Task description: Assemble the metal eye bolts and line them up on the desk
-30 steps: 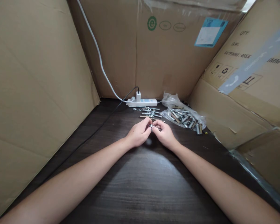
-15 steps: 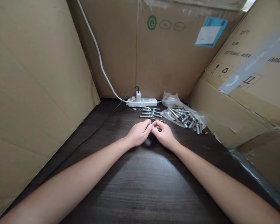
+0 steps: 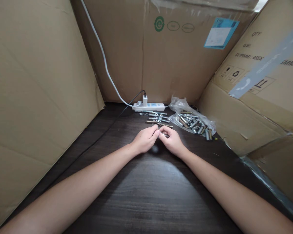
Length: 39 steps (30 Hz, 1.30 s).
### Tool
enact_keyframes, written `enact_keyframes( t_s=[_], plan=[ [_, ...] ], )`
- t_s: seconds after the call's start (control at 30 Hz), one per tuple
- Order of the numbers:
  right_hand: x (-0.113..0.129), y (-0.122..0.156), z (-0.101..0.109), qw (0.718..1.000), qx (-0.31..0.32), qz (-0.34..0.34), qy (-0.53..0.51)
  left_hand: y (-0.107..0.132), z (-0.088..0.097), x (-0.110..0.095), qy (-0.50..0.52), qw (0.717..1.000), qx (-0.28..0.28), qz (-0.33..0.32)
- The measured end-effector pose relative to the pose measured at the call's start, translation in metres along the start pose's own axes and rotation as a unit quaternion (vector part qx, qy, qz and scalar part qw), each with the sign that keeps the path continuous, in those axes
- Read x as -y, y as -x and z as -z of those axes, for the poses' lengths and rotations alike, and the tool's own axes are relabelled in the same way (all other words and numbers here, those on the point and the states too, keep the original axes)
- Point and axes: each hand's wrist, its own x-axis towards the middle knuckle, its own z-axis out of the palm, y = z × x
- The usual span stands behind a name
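My left hand and my right hand meet fingertip to fingertip above the dark table. A short stretch of a metal bolt shows beneath the curled fingers of my right hand, which is closed on it. The fingers of my left hand are pinched at its end; whatever small part they grip is hidden. Just beyond the hands lie long threaded bolts, metal sleeves and several washers.
A clear plastic bag with a heap of expansion bolts lies at the back right. Behind the loose parts stands a white power strip with a plugged-in adapter. A black cable crosses the left side. Cardboard boxes wall the table.
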Motion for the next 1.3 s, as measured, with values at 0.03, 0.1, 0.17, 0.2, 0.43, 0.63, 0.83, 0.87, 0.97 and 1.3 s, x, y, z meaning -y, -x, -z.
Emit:
enact_keyframes(
  t_s=[0.03, 0.1, 0.17, 0.2, 0.43, 0.63, 0.83, 0.87, 0.97, 1.3],
  plan=[
    [0.000, 0.000, 0.000, 1.000, -0.001, 0.000, -0.001, 0.000, 0.000, 0.000, -0.001, 1.000, 0.000, 0.001],
    [0.001, 0.000, 0.000, 1.000, -0.002, 0.000, -0.002, -0.001, 0.000, 0.000, -0.003, 1.000, 0.002, 0.005],
    [0.002, 0.000, 0.000, 1.000, -0.005, 0.000, -0.001, -0.001, 0.000, 0.000, -0.006, 1.000, 0.001, 0.008],
    [0.002, 0.000, 0.000, 1.000, -0.005, 0.000, 0.000, 0.000, 0.000, 0.000, -0.007, 1.000, 0.000, 0.008],
    [0.000, 0.000, 0.000, 1.000, 0.003, 0.002, 0.007, 0.001, 0.001, 0.000, -0.029, 1.000, -0.006, 0.000],
    [0.000, 0.000, 0.000, 1.000, -0.004, 0.002, -0.001, 0.001, 0.003, -0.001, -0.079, 0.996, -0.016, 0.025],
    [-0.002, -0.002, 0.001, 1.000, -0.010, -0.007, -0.002, 0.003, 0.006, -0.010, 0.018, 0.999, -0.045, -0.008],
    [-0.003, -0.003, 0.001, 1.000, -0.011, -0.009, -0.005, 0.003, 0.006, -0.010, 0.031, 0.999, -0.041, -0.017],
    [-0.005, -0.003, 0.001, 1.000, -0.014, -0.012, -0.013, 0.004, 0.005, -0.010, 0.042, 0.998, -0.033, -0.020],
    [-0.005, -0.003, 0.001, 0.999, -0.015, -0.013, -0.031, 0.003, 0.004, -0.008, 0.021, 0.999, -0.031, -0.015]
  ],
)
